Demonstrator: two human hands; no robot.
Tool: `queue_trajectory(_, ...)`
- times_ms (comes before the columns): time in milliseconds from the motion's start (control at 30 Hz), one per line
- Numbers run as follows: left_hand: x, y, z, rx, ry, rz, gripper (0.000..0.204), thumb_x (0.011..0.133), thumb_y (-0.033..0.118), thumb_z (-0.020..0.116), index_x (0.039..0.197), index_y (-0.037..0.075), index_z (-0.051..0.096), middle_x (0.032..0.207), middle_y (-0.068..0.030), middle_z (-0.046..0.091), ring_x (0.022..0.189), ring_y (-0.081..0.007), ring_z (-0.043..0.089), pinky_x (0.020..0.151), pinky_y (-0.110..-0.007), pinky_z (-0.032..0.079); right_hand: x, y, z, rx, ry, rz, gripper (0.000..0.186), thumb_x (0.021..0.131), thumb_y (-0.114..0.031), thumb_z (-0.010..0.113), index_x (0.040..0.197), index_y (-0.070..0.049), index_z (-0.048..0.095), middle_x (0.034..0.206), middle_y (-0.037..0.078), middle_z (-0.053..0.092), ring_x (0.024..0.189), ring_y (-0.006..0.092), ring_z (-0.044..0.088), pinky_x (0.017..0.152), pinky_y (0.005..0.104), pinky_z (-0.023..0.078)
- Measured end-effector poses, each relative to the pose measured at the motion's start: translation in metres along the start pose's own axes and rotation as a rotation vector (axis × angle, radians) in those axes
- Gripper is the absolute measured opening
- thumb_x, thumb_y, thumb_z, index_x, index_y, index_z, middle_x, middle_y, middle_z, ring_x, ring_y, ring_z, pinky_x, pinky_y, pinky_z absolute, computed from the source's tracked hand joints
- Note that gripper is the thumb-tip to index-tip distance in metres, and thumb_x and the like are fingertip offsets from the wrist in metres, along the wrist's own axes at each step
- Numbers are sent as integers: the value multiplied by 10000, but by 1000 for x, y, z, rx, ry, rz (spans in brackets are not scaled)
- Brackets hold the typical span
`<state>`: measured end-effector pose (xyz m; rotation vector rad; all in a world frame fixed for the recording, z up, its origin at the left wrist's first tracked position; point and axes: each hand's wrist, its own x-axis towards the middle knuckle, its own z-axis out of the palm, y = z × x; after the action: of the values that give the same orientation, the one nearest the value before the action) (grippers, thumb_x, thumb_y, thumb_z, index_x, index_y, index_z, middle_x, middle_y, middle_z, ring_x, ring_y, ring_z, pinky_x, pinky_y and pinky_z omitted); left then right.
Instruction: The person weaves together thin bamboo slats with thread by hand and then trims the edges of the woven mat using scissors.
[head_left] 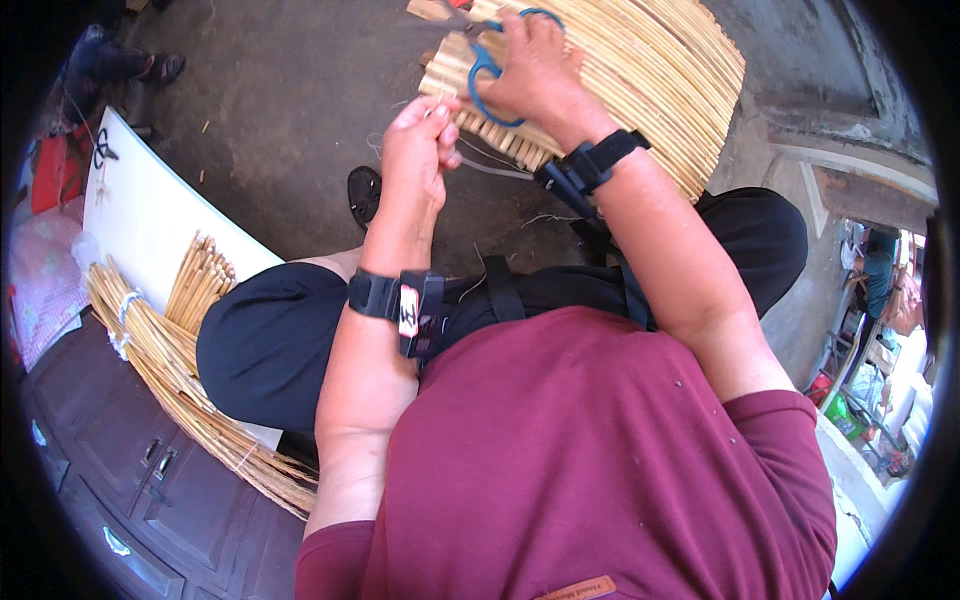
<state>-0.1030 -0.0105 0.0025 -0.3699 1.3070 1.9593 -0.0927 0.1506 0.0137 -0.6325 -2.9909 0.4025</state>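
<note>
A mat of pale, straight plant stalks (650, 70) lies ahead of me at the upper right, its uneven cut ends facing left. At that edge my right hand (540, 75) holds scissors with blue handles (483, 70), their blades pointing left over the stalk ends. My left hand (420, 150) is closed beside the mat's near left corner. Its thumb and forefinger pinch a thin thread (441, 93) running up to the stalks. Where the blades meet the mat is too small to make out.
To my left, bundles of tied stalks (150, 340) rest on a white board (150, 215) with another pair of black scissors (101, 150). A dark wooden cabinet (130, 470) stands lower left. Another person's foot (163, 68) shows at the upper left. Loose thread trails over the floor.
</note>
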Motion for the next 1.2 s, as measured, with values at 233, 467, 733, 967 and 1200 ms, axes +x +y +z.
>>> queue_trajectory(233,11,0,15,51,-26,4,112,926,94,489,945,35,582,575,50,422,461,-45,341,445,-205,312,11,-20,-44,18,-322,98,846,646,-278,699,1366,-55,314,1344,211,335,1327,366,250,1013,693,222)
queue_trajectory(467,6,6,22,-51,62,-42,94,901,72,485,873,38,568,544,69,364,441,-27,289,387,-191,223,16,-17,-44,66,-322,76,771,648,-251,685,1321,-61,358,1323,217,342,1304,386,266,982,702,254)
queue_trajectory(733,0,10,21,-24,53,-52,92,895,77,494,843,43,562,537,69,369,429,-26,295,375,-191,213,19,-5,-21,80,-179,-78,704,626,-205,677,1244,-6,404,1224,290,380,1177,434,332,979,570,326)
queue_trajectory(967,-5,11,19,-48,38,-58,99,902,82,488,849,45,562,538,68,367,432,-27,301,378,-189,215,18,-8,-18,33,-121,-10,571,643,-161,660,1173,-48,482,1141,228,465,1141,383,398,968,508,321)
queue_trajectory(1200,11,-5,-11,-207,99,-73,121,908,83,469,873,53,580,546,62,360,438,-37,292,390,-209,241,23,3,-14,-115,-164,-2,898,632,-464,787,1353,-91,401,1344,241,418,1283,346,387,961,590,366)
